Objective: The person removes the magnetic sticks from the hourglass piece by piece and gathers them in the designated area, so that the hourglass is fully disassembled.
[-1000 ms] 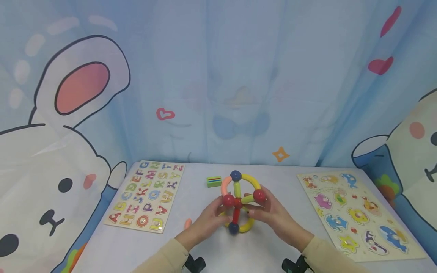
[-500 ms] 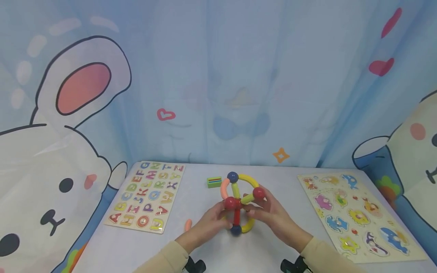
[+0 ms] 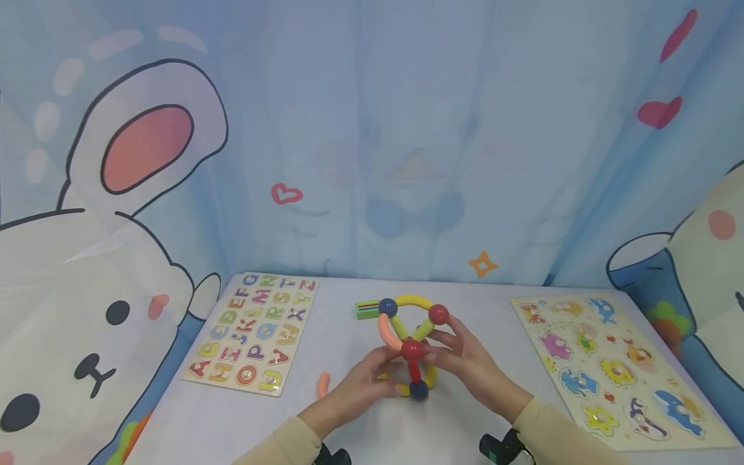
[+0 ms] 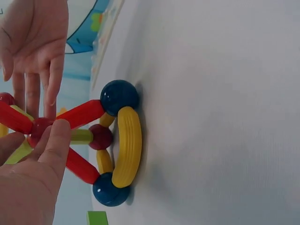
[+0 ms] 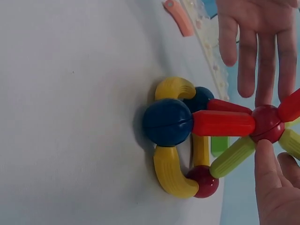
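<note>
- We see the ball-and-stick toy (image 3: 413, 351) low over the white table (image 3: 433, 436), between the two hands, with yellow curved bars and blue and red balls forming its base.
- We find the left hand (image 3: 363, 381) at the toy's left side, its fingers mostly straight, with fingertips at the middle red ball.
- We find the right hand (image 3: 473, 368) on the other side, fingers also mostly straight rather than wrapped round, touching that same ball.
- Above the hands we can make out a pink curved bar, a yellow one and light green sticks.
- We notice a green block (image 3: 366, 310) behind the toy and a loose pink bar (image 3: 323, 385) near the left wrist.
- We have a letter board (image 3: 268, 352) at the left and an animal board (image 3: 715, 438) at the right.
</note>
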The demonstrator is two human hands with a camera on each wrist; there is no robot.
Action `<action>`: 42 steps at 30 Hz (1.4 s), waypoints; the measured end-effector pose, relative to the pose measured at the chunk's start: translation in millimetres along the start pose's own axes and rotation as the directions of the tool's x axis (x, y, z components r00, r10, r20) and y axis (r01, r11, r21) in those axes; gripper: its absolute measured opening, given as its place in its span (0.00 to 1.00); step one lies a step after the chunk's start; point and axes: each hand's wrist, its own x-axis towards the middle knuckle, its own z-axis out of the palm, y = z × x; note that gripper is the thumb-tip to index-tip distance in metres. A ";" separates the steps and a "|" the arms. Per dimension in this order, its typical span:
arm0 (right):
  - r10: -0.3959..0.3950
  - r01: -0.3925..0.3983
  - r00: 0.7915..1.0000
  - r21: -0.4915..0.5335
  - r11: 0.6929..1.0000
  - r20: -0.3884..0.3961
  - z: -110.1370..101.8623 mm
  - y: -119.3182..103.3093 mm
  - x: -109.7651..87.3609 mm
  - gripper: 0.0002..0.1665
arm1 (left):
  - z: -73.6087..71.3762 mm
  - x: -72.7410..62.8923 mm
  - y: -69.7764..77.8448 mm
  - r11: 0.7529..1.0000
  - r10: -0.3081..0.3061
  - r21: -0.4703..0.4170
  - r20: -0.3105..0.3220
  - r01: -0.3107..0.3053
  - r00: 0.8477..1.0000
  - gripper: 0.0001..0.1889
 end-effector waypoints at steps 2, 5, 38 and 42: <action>0.001 -0.001 1.000 -0.003 1.000 0.001 -1.7 0.9 -0.6 0.53 | -1.8 -1.4 0.5 0.999 -0.002 0.033 -0.021 0.003 1.000 0.33; 0.004 -0.004 1.000 0.004 1.000 0.006 -6.0 2.4 -4.9 0.51 | -9.4 -4.9 2.6 0.993 0.034 0.114 -0.135 -0.019 0.990 0.33; -0.406 0.471 0.880 -0.550 0.690 0.245 16.8 -40.2 -13.0 0.27 | -47.6 23.5 37.9 0.774 0.245 0.599 0.016 -0.205 0.969 0.16; -0.430 0.491 0.868 -0.551 0.675 0.247 17.0 -39.0 -12.4 0.26 | -48.4 24.2 36.8 0.772 0.255 0.596 0.027 -0.221 0.966 0.15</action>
